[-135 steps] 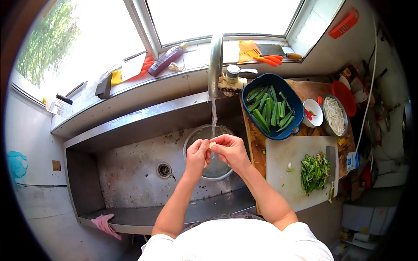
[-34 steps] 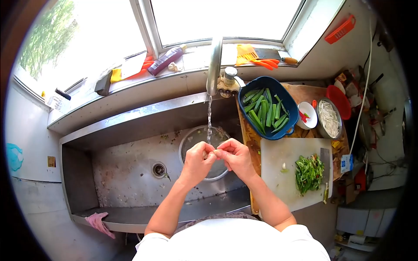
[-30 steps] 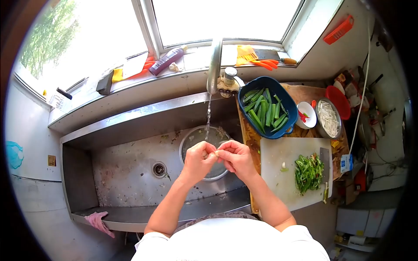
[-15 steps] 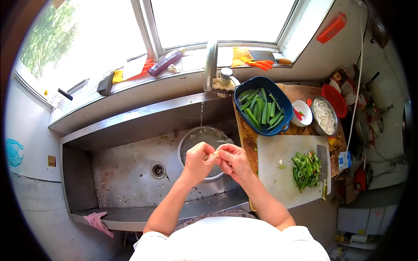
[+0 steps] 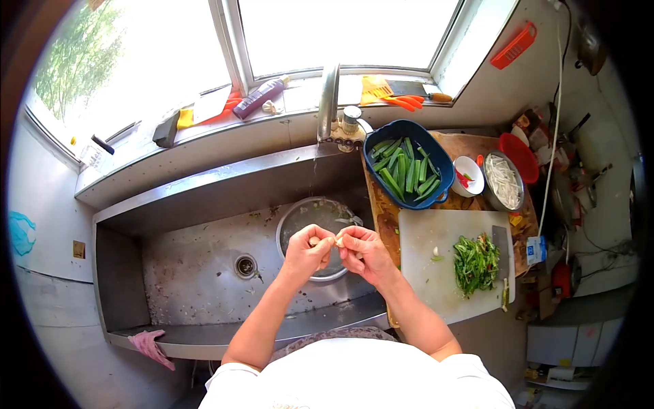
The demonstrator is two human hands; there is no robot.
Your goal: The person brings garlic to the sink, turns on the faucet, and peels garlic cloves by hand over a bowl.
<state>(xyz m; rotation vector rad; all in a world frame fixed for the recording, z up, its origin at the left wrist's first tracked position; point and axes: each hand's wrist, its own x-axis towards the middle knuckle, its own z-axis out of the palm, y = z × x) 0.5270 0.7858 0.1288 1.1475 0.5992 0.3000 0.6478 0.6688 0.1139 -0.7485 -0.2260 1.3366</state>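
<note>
Above the front of a round basin (image 5: 283, 235) in the steel sink, my left hand (image 5: 308, 251) is closed around a small pale piece (image 5: 314, 240) that looks like garlic. Close beside it, my right hand (image 5: 366, 255) pinches another small pale piece (image 5: 339, 241) between thumb and finger. The fingertips of both hands nearly meet. Water lies in the basin. Only faint drops fall below the faucet (image 5: 328, 102). A pale clove (image 5: 436, 251) rests on the white cutting board (image 5: 426, 286), left of chopped greens (image 5: 475, 264).
A blue basket of okra (image 5: 410, 170), a white bowl with red pepper (image 5: 468, 177) and a bowl of pale strips (image 5: 503, 180) stand behind the board. A knife (image 5: 501, 249) lies at its right. A pink cloth (image 5: 151, 346) hangs on the sink's front edge.
The water stream has thinned from a steady flow to drops. My hands have parted slightly, and pale pieces show in both. The view has shifted, moving the counter left in the picture.
</note>
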